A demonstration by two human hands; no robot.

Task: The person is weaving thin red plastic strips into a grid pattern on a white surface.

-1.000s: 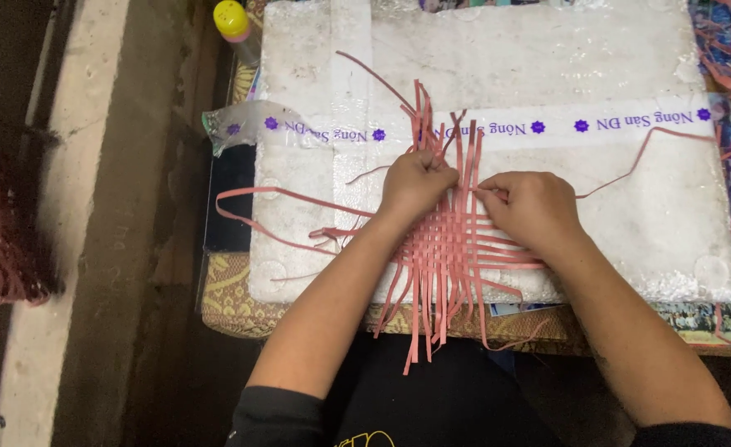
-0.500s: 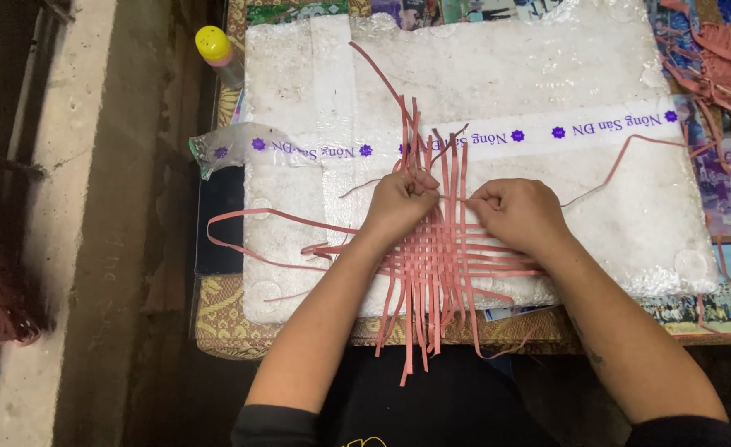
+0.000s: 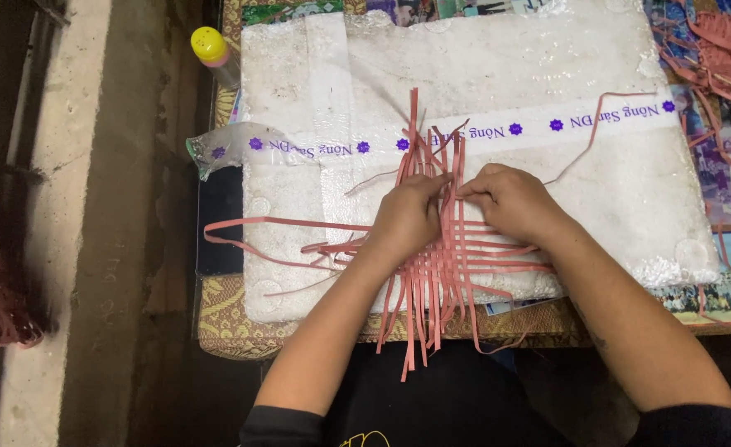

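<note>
Both hands work a weave of pink strips (image 3: 444,265) lying on a white foam board (image 3: 630,199), near the middle of its near edge. The loose ends hang over that edge toward the person, and longer strips trail out toward the board's left side.

The left hand (image 3: 407,219) rests on the weave with its fingers curled, pinching upright strips at the top of the woven patch. The right hand (image 3: 506,203) lies just beside it, its fingertips closed narrowly on a strip at the same spot. The two hands nearly touch. Both forearms come in from the near edge and angle inward, wrists low over the board.

Judgement: the crossing in hand will sit well if each strip is kept flat and untwisted, pressed snug against its neighbour, with the finished rows held down by the heel of the hand.

A band of clear tape with purple print (image 3: 465,136) crosses the board. A bottle with a yellow cap (image 3: 211,48) stands off the far left corner. More pink strips (image 3: 726,50) lie past the far right corner.
</note>
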